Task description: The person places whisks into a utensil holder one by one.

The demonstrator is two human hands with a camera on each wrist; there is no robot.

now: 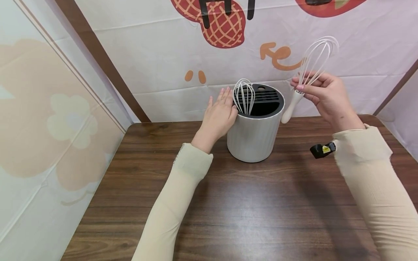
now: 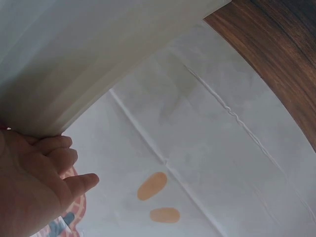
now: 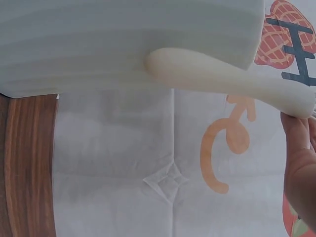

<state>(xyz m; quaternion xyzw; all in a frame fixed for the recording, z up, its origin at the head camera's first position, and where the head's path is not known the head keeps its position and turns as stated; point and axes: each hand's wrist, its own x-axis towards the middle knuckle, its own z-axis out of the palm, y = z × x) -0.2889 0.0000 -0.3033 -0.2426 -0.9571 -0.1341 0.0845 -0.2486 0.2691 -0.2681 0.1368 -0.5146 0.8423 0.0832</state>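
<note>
A white ribbed utensil holder [image 1: 253,139] with a black slotted top [image 1: 266,95] stands upright on the table. One whisk [image 1: 245,97] sits in it at the left, wires up, its handle hidden inside. My left hand [image 1: 219,115] rests against the holder's left side near the rim, fingers straight. To the right of the holder, my right hand [image 1: 326,96] pinches a second whisk [image 1: 318,59] where wires meet handle. This whisk leans with its wires up and right; its pale handle [image 3: 207,76] overlaps the holder's wall in the right wrist view.
The dark wooden table [image 1: 241,217] runs back to a white printed cloth [image 1: 156,54] hanging right behind the holder. Another cloth with a pale flower print [image 1: 73,119] hangs along the left side. A small black device [image 1: 322,149] is at the right cuff.
</note>
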